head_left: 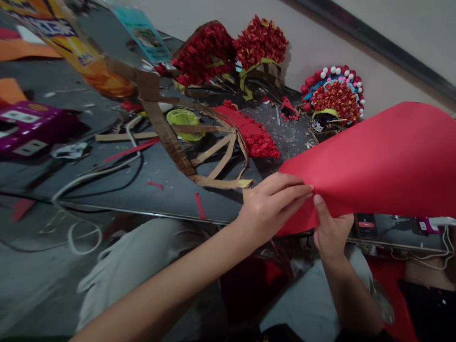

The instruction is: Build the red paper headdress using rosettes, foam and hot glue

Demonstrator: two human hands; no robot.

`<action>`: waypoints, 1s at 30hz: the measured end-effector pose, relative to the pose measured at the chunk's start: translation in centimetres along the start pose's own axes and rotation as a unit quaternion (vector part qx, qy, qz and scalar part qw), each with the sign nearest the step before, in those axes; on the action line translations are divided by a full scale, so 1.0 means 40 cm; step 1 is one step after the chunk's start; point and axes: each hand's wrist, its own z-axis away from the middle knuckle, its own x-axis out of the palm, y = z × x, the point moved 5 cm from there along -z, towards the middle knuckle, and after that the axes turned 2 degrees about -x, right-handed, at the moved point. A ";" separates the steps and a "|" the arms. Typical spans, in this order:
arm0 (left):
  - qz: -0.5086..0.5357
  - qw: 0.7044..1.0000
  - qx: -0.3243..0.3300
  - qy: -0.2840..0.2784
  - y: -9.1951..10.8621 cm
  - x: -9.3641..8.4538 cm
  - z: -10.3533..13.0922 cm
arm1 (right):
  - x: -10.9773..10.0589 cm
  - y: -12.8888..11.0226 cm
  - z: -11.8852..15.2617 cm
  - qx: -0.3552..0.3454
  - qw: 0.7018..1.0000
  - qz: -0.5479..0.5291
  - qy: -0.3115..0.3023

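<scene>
A large sheet of red paper (377, 166) stretches from the middle of the view to the right edge, curving upward. My left hand (274, 204) grips its near left part, fingers pressed together on top and the thumb hidden. Close beside it, my right hand (331, 232) pinches the lower edge, thumb on the front and the other fingers mostly behind the sheet. Left of my left hand rests a curved cardboard frame (169, 137) with thin strips fanning out like spokes. Behind it lies a red piece covered partly in crumpled paper (261, 137).
Several decorated red fans, among them a beaded one (337, 97), lean by the wall. A green-lidded tub (183, 124), orange bottle (85, 52), purple power strip (33, 126) and white cable (89, 175) occupy the left. A phone (366, 224) lies at the table's right front edge.
</scene>
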 end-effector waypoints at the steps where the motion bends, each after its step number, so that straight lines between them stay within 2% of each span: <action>1: 0.002 1.000 0.002 -0.002 0.000 0.000 0.000 | 0.000 0.000 0.000 0.001 1.000 -0.001 0.000; 9: 0.010 0.999 -0.018 -0.042 -0.007 0.001 -0.008 | 0.001 -0.007 0.000 -0.005 1.000 0.024 -0.009; 15: 0.010 0.999 -0.007 -0.034 -0.005 0.004 -0.001 | -0.002 -0.004 -0.003 -0.004 1.000 0.023 -0.016; 21: 0.010 1.000 -0.006 -0.022 -0.004 0.002 -0.004 | 0.004 0.001 -0.002 0.029 0.999 -0.006 -0.031; 27: 0.000 1.000 -0.006 -0.019 -0.008 0.003 0.000 | -0.002 -0.004 -0.002 0.013 0.999 -0.036 -0.016; 30: 0.007 1.000 -0.002 -0.024 -0.009 0.005 0.001 | -0.007 -0.005 -0.004 0.015 1.000 -0.017 -0.013</action>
